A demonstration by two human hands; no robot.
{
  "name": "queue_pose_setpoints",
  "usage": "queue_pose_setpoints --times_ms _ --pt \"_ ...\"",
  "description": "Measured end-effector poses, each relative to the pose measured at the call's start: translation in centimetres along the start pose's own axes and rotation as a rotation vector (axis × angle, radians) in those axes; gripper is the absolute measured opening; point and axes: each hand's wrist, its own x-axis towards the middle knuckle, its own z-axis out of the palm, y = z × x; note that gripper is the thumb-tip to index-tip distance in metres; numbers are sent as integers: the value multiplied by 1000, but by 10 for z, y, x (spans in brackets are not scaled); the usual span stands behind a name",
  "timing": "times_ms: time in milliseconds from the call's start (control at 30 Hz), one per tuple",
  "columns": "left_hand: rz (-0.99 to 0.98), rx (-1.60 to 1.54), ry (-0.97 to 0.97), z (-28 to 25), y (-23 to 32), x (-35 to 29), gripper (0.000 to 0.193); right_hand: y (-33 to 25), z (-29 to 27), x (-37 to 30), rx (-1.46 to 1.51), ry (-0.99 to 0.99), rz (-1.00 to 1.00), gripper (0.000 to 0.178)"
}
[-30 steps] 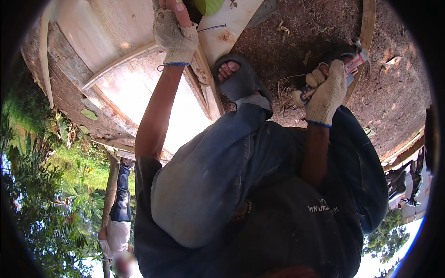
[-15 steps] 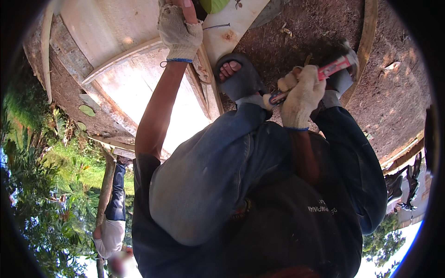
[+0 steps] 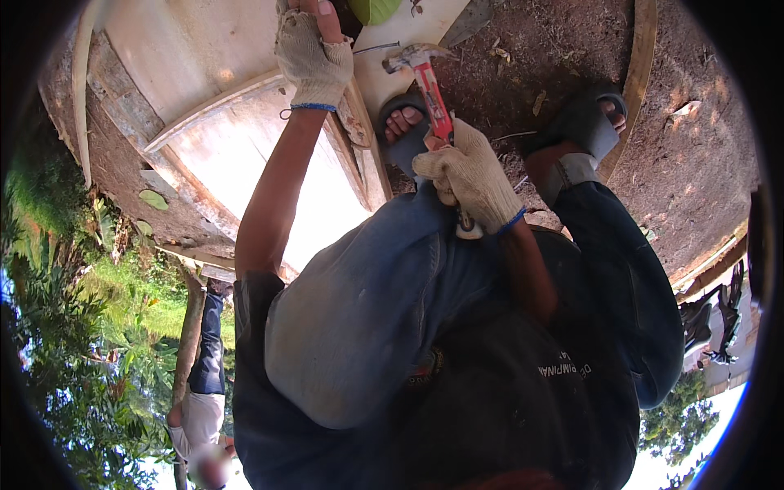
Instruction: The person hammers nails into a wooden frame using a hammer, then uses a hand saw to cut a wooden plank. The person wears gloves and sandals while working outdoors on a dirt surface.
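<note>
Swung across from beside the right foot, the hammer now has its head up by the nail, just above the left foot — half a second ago it pointed the other way, toward the right foot. The right hand, in a pale knitted glove with a blue cuff edge, is wrapped around the lower part of the red handle, fingers curled closed on it, with the butt showing below the fist.

The left hand, gloved the same way with a bare thumb, is much where it was, over the pale boards. Its fingertips run off the top edge, so I cannot tell whether they pinch anything. The nail lies just to the right of that hand, across a narrow pale board, its head end toward the hammer; whether the two touch is unclear. Near the top edge is a green leaf. Dark soil spreads between the feet, and a curved wooden strip runs past the right sandal.
</note>
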Motion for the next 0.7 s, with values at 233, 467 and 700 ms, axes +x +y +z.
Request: queue_pose_setpoints --times_ms 233,467,700 --pt "-9 -5 28 -2 -3 9 65 -49 -47 -9 205 381 -364 7" --pt "-15 20 -9 -3 -3 7 64 -12 -4 -3 57 176 -172 14" --pt "-14 13 14 -3 -1 8 65 -39 -65 0 410 409 -431 17"
